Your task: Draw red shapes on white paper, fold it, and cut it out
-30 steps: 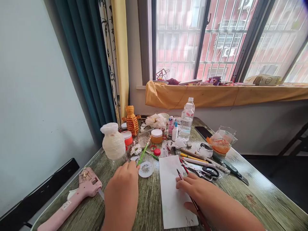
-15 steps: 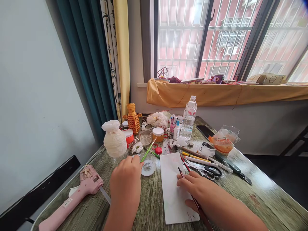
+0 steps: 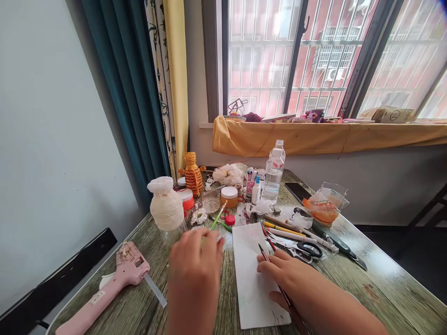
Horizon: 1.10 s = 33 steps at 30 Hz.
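Paper (image 3: 248,281), a white oblong sheet, lies flat on the wooden table (image 3: 394,284) in the head view, your right hand (image 3: 289,274) resting across its right side. That hand grasps a slim dark-red tool (image 3: 287,300), its dark pointed tip angled over the paper and away from you.

Your left hand (image 3: 196,263) is just left of the paper, knuckles up, fingers bent and blurred. A green brush (image 3: 217,217) shows beyond your fingers, slanting up near the paper's far left corner; you may be pinching it, but I cannot tell whether that grip is closed or loose.

Close beyond the same corner sits a red cap (image 3: 230,220), and farther past it a lidded orange jar (image 3: 229,200). To the right of the paper you have black-handled scissors (image 3: 309,250), a yellow pencil (image 3: 281,228) and, farther out, a utility knife (image 3: 337,246). Well left of the paper, past your left hand, lies a pink glue gun (image 3: 129,270); beyond it, also left of the paper, stands a cream-coloured vase (image 3: 167,208). Clear bottles (image 3: 272,181) stand well behind the paper.
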Each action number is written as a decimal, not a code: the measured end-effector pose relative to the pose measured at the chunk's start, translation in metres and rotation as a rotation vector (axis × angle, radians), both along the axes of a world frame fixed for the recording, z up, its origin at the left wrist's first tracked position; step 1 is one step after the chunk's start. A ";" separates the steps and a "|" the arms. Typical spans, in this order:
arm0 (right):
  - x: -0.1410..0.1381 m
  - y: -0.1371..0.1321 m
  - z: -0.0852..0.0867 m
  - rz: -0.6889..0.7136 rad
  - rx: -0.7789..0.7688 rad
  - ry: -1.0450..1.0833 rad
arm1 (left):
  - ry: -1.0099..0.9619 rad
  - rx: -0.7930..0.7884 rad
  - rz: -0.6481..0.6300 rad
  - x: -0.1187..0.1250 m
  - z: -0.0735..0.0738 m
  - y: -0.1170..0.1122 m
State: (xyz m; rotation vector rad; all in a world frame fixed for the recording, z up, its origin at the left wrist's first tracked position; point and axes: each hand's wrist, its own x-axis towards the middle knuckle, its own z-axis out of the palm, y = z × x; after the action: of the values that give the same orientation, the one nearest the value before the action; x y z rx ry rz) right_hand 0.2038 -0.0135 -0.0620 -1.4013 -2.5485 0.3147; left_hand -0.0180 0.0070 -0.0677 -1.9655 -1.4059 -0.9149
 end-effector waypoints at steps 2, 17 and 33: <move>0.002 0.000 -0.001 0.021 -0.023 0.021 | 0.024 -0.007 -0.204 0.013 -0.002 -0.010; 0.061 -0.023 0.007 -0.090 -0.112 0.021 | 0.018 -0.342 -0.283 0.089 -0.122 -0.016; 0.041 -0.021 0.022 -0.096 -0.144 -0.151 | 0.321 -0.693 -0.456 0.069 -0.033 -0.021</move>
State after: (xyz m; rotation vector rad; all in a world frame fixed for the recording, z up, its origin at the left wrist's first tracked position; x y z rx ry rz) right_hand 0.2444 -0.0345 -0.0399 -1.6528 -2.6117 0.3970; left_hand 0.0507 -0.0140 -0.1012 -2.8750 -1.1939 -0.2464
